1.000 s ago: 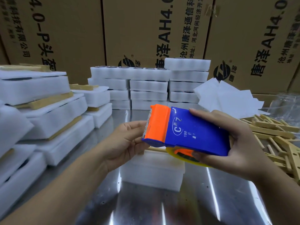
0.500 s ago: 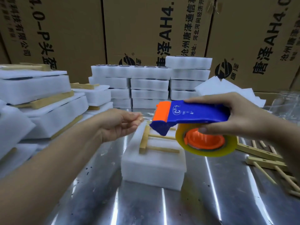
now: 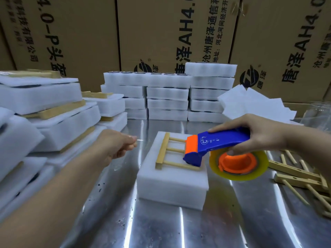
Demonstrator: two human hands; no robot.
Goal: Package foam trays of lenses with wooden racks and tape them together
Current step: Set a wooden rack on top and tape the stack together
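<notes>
1. Stretching thin tape over soft foam is where this can go wrong: the strip between the hands hardly shows, and if it slackens it could twist and stick to itself before it lands.
2. Nothing pins the wooden rack [image 3: 162,151], which lies loose on top of the foam tray [image 3: 172,188] at the centre of the frame. A dragging strip could pull it askew.
3. The tape dispenser [image 3: 220,140] has its orange nose just over the rack's right end. Pressing down hard there would likely dent the foam.
4. The left hand [image 3: 116,145], left of centre, has its fingertips pinched together on what seems to be the tape end [image 3: 138,139]. It is held above the tabletop [image 3: 161,230], apart from the tray's left edge.
5. The right hand [image 3: 256,135], right of centre, grasps the dispenser's blue handle from above, thumb underneath. The tape roll [image 3: 258,169] hangs below it, beside the tray's right edge.
</notes>
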